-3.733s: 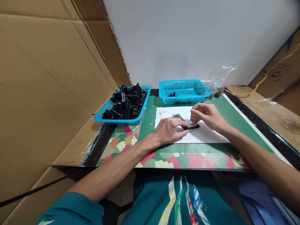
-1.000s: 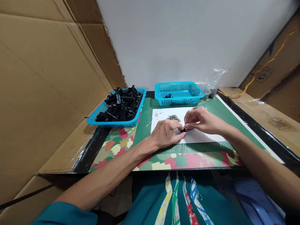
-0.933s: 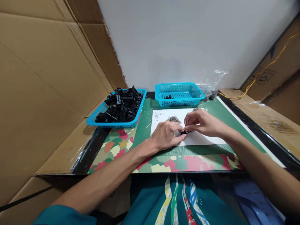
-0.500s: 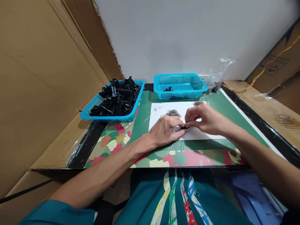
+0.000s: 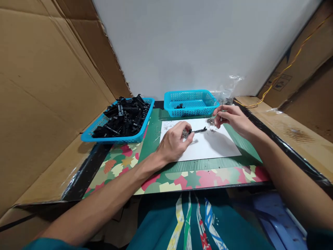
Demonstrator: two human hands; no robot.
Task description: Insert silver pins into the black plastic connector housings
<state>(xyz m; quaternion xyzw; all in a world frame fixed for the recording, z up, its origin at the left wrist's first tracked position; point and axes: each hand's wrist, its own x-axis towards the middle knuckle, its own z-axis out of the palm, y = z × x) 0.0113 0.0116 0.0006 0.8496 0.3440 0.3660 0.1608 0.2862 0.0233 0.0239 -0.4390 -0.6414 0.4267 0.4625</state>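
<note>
My left hand (image 5: pixel 174 140) is closed, pinching one end of a narrow black plastic part (image 5: pixel 199 131) between thumb and fingers. The part's other end points right, over a white sheet (image 5: pixel 213 144). My right hand (image 5: pixel 231 117) is raised above the sheet's right edge, its fingers closed round a thin metal tool (image 5: pixel 221 108); the tool's kind is too small to make out. Just left of that hand lies a small pile of tiny metal pieces (image 5: pixel 209 121). Another pile of tiny metal pieces (image 5: pixel 185 134) is partly hidden behind my left hand.
A blue basket (image 5: pixel 145 133) heaped with black plastic parts (image 5: pixel 125 116) stands at the left. Behind the sheet, a second blue basket (image 5: pixel 191 111) holds a few black parts (image 5: pixel 180 106). A clear plastic bag (image 5: pixel 227 92) sits beside it. Cardboard walls (image 5: pixel 52 69) flank the table.
My hands have come apart. The right hand has moved right and up, away from the black part. My left hand still holds that part, now more exposed. The view has shifted slightly.
</note>
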